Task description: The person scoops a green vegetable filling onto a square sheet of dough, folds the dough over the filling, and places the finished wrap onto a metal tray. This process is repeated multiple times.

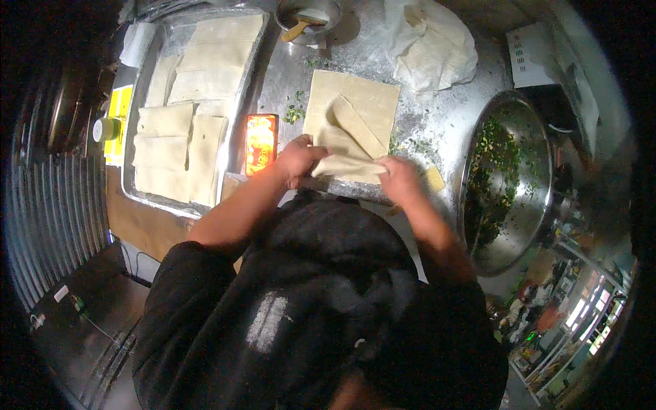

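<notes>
A square sheet of dough (376, 85) lies flat on the metal table in front of me. On top of it, a second dough sheet (342, 140) is lifted and rumpled, its near edge raised toward my body. My left hand (298, 158) pinches that upper sheet at its near left corner. At the near right corner, my right hand (400, 179) grips the same sheet between thumb and fingers. A lit red-orange rectangular device (261, 145) sits just left of my left hand. Bits of chopped greens (295, 111) lie scattered beside the dough.
At left, a floured tray (229, 116) holds stacked dough sheets. A large steel bowl (526, 184) of chopped greens stands at right. Toward the back are a pot (331, 15) with a wooden-handled brush and a crumpled plastic bag (437, 51). A small yellowish piece (435, 179) lies near the bowl.
</notes>
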{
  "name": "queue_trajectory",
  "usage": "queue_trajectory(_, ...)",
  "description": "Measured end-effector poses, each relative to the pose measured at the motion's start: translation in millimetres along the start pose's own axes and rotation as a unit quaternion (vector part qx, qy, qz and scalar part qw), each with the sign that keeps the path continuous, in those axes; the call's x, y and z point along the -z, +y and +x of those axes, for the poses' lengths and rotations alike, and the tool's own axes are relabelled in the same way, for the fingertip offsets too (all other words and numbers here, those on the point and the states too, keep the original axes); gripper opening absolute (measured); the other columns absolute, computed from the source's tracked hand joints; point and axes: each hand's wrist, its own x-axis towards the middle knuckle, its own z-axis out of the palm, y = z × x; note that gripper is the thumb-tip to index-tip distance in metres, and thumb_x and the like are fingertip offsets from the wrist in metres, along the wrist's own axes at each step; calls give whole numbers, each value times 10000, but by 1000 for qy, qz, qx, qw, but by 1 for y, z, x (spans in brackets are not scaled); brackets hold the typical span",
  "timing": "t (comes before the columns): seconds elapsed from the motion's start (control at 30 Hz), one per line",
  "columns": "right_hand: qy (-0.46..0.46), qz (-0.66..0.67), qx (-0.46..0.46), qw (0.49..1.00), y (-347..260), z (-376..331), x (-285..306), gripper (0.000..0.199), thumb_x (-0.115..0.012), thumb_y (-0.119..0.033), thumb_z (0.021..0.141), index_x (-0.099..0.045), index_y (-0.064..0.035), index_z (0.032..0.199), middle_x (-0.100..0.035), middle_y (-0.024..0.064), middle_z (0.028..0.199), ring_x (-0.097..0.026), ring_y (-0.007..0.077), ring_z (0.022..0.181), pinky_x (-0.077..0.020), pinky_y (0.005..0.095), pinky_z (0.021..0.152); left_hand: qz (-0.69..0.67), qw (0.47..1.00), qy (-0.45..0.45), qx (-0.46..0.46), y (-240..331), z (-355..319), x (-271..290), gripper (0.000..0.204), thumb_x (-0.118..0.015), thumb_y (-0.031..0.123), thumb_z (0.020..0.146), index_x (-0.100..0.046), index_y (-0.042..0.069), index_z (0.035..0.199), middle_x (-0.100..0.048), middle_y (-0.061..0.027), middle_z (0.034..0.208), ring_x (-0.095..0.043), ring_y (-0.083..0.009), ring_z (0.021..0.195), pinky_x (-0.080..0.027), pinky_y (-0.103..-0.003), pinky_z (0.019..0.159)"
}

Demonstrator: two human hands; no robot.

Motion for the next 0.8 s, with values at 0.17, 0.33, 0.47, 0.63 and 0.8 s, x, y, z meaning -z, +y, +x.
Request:
queue_trajectory(0.17, 124, 49, -69, 989, -5, 48, 56, 319, -644, -118, 899, -709, -86, 1210, -745, 181, 1079, -718, 320, 940, -553, 402, 835, -80, 988, -16, -131, 62, 17, -10, 190, -711, 123, 909, -598, 44, 1040, -557, -13, 677, -475, -109, 511, -347, -282, 435)
queue_trajectory(0.33, 289, 67, 80, 952, -40, 57, 130, 289, -633, -114, 863, -718, -70, 1136, -722, 182, 1071, -691, 363, 974, -547, 417, 884, -202, 940, -37, -271, 125, 5, -21, 103, -693, 156, 933, -636, 81, 974, -574, 13, 727, -483, -95, 549, -379, -250, 492)
queue_trajectory(0.47, 306, -2, 171, 936, -42, 31, 111, 276, -650, -91, 810, -726, -85, 1075, -689, 174, 1074, -659, 379, 1010, -543, 444, 897, -153, 959, -38, -235, 105, 1, -5, 194, -704, 150, 933, -605, 65, 1076, -525, 27, 707, -452, -95, 546, -374, -248, 493)
queue_trajectory(0.63, 110, -131, 24, 985, -16, 8, 15, 303, -698, -162, 830, -756, -166, 1127, -673, 103, 1095, -636, 340, 1029, -538, 432, 901, 10, 992, 53, -116, 6, 44, 21, 621, -770, 218, 887, -471, -19, 1378, -674, -95, 896, -626, -178, 676, -516, -314, 589)
queue_trajectory(0.8, 87, -176, 50, 979, 10, -7, -41, 255, -691, -188, 834, -770, -176, 1076, -668, 67, 1010, -639, 313, 975, -545, 443, 825, 293, 940, 97, -143, -56, 51, 31, 851, -809, 300, 819, -375, 82, 1517, -731, -174, 1091, -713, -284, 992, -566, -388, 858)
